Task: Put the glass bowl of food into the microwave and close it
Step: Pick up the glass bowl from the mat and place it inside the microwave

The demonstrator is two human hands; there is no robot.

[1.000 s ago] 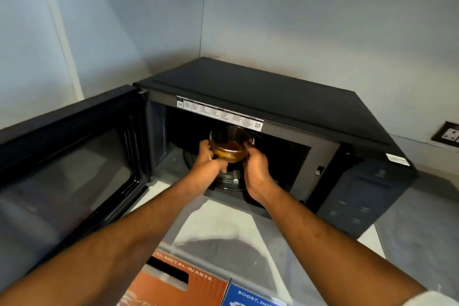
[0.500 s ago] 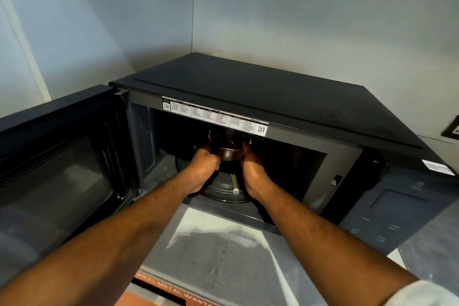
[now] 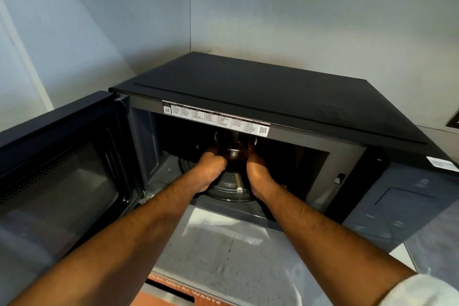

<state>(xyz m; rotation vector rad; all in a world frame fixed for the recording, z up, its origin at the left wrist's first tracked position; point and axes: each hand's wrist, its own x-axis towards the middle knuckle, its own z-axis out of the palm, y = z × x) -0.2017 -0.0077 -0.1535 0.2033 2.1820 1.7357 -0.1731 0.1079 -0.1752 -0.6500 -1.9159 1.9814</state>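
Note:
The black microwave (image 3: 273, 97) stands in a wall corner with its door (image 3: 62, 169) swung wide open to the left. Both my arms reach into the cavity. My left hand (image 3: 211, 169) and my right hand (image 3: 257, 171) grip the glass bowl (image 3: 233, 150) from either side. The bowl is dark inside the cavity and its food is hard to make out. It is above the round glass turntable (image 3: 231, 189); I cannot tell whether it touches it.
The control panel (image 3: 402, 208) is at the microwave's right. A grey counter (image 3: 223, 256) runs in front of the opening. An orange-labelled box (image 3: 188, 295) sits below the counter edge. A wall socket (image 3: 453, 120) shows at the far right.
The bowl has gone from the front of the opening deeper into the cavity and lower toward the turntable. Both hands have followed it in.

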